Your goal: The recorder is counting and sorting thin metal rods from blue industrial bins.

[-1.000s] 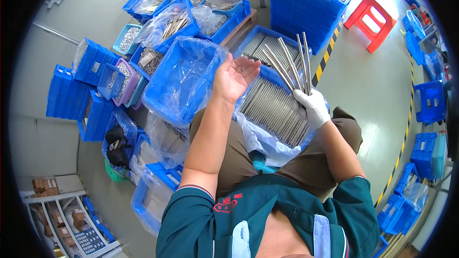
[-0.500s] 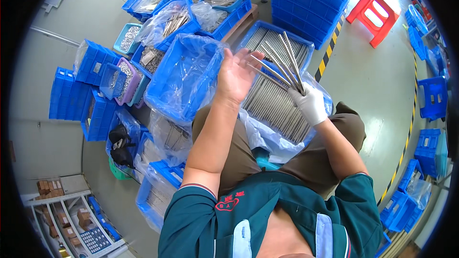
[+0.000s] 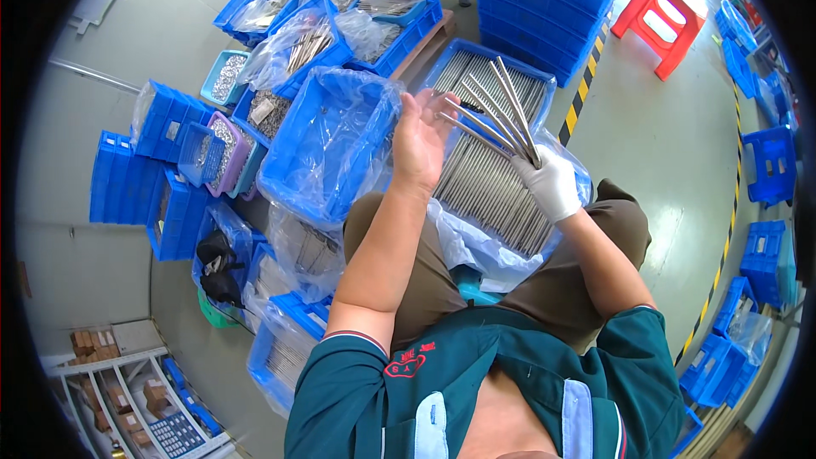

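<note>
In my right hand (image 3: 548, 183), which wears a white glove, several slim metal rods (image 3: 501, 115) are gripped at their near ends. They fan out up and to the left. My bare left hand (image 3: 421, 140) is raised palm up beside their far tips, its thumb and fingers apart. Whether a fingertip touches a rod tip I cannot tell. Below the hands, a blue crate (image 3: 484, 174) lined with white plastic holds rows of similar rods. Behind it a second blue crate (image 3: 551, 85) also holds rods in rows.
Left of my hands stands a plastic-lined blue crate (image 3: 285, 178). Further left are stacked blue crates (image 3: 119, 178) and small baskets of metal parts (image 3: 223, 149). A tall blue crate stack (image 3: 540, 25) rises at the back, with a red stool (image 3: 661, 25) to its right.
My left hand has shifted slightly, still near the rod tips. The right hand holds the rods in nearly the same place. The view has turned slightly.
</note>
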The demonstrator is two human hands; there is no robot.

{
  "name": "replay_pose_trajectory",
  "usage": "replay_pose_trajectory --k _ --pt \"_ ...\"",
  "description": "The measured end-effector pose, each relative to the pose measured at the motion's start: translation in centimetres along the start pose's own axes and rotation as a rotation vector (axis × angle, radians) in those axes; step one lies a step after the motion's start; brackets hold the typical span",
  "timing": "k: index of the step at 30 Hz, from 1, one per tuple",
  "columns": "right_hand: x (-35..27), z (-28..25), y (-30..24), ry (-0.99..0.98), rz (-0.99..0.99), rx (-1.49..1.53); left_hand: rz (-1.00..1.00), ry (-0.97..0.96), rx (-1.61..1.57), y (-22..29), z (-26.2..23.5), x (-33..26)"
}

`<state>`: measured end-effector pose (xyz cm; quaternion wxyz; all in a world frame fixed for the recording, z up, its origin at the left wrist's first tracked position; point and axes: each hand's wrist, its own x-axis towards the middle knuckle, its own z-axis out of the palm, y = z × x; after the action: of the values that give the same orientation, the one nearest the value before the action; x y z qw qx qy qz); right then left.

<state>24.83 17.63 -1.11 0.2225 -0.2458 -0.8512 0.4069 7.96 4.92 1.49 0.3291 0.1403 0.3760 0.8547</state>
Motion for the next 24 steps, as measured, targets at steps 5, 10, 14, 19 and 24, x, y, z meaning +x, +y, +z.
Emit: replay_pose_trajectory --k 5,10,14,19,24 --pt "-0.02 -0.31 -0.12 0.028 -0.048 -0.022 0.011 -0.002 0.065 -0.05 0.26 0.02" --pt "0.09 -0.13 0.05 0.049 -0.083 -0.092 0.035 0.003 0.193 -0.01 0.14 0.18" --pt "0.1 -0.63 -0.15 0.069 -0.143 -0.132 0.069 -0.006 0.347 -0.11 0.35 0.04" --pt "-0.23 -0.61 -0.87 0.107 -0.159 -0.182 0.071 0.019 0.287 -0.43 0.38 0.03" --pt "-0.26 -0.03 -0.47 0.133 -0.183 -0.212 0.051 0.032 0.28 -0.55 0.28 0.2"
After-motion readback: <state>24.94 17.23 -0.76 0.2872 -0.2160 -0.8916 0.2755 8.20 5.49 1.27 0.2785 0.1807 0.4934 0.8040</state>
